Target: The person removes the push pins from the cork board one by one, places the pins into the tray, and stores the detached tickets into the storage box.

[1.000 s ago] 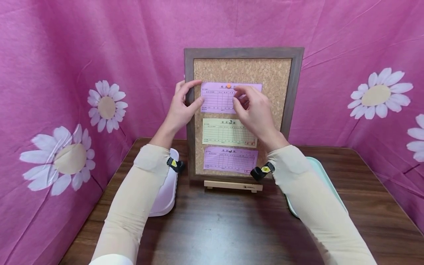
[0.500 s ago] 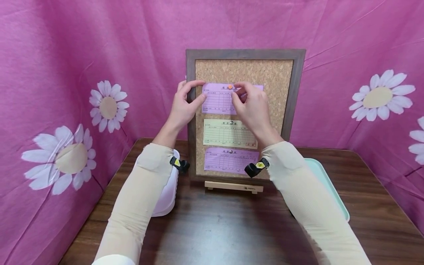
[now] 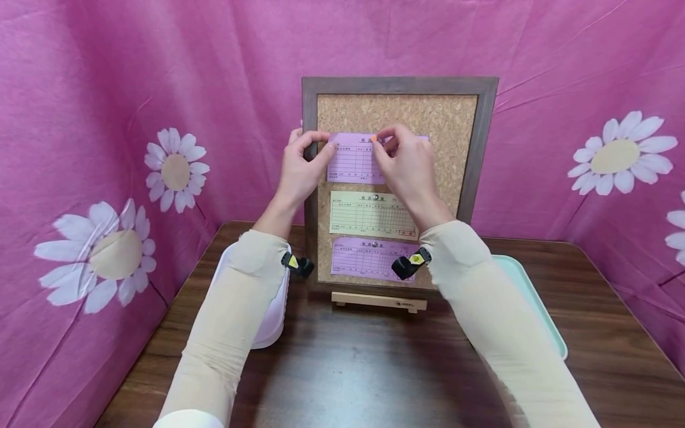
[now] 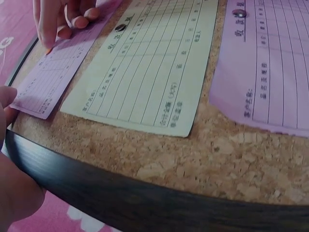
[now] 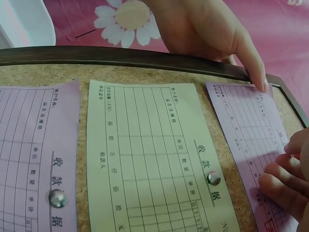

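The right hand (image 3: 409, 163) is pinching an orange pushpin (image 3: 374, 138) at the top of the upper purple slip (image 3: 350, 161), while the left hand (image 3: 298, 167) is holding that slip's left edge against the corkboard (image 3: 401, 112) with thumb and index finger; a yellow slip (image 3: 358, 214) is hanging below, a lilac tray (image 3: 272, 330) lying left, a mint tray (image 3: 534, 306) right

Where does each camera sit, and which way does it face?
Head: head-worn, facing forward and down at the corkboard; left hand, right hand and sleeves show.
Left wrist: wrist-worn, facing the green slip and two purple slips; both hands partly show.
Right wrist: wrist-worn, facing the same slips; both hands partly show.
Both wrist views share the green slip's pin.
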Tool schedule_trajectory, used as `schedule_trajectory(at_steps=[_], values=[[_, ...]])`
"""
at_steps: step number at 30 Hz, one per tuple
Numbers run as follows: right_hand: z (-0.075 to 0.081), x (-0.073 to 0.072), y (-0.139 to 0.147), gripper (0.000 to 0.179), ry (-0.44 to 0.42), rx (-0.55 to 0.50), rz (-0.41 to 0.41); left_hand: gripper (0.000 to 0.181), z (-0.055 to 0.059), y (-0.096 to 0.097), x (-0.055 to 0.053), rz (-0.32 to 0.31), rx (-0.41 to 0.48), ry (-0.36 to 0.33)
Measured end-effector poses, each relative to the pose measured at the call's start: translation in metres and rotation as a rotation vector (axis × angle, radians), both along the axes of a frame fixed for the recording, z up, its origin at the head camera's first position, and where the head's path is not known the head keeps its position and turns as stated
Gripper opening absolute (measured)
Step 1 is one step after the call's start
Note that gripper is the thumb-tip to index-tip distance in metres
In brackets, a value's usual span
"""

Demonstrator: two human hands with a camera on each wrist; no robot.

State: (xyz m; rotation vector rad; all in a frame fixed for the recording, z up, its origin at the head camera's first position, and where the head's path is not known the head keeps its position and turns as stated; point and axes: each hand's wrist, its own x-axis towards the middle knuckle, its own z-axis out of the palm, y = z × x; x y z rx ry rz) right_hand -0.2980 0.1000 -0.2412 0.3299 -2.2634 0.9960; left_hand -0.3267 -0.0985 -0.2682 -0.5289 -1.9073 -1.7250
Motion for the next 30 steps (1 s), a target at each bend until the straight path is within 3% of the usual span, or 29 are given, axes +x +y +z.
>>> schedule_trajectory(at_steps=[9, 18, 30], values=[[0.003, -0.002, -0.007, 0.019, 0.007, 0.045, -0.043, 0.023, -0.001, 0.004, 0.000, 0.021, 0.057, 0.009], [0.011, -0.002, -0.010, 0.021, -0.002, 0.126, -0.081, 0.022, -0.001, 0.004, 0.000, 0.039, 0.060, 0.020], [0.022, -0.001, -0.010, 0.020, -0.125, 0.197, -0.098, 0.020, -0.002, 0.007, 0.000, 0.049, 0.046, 0.028]])
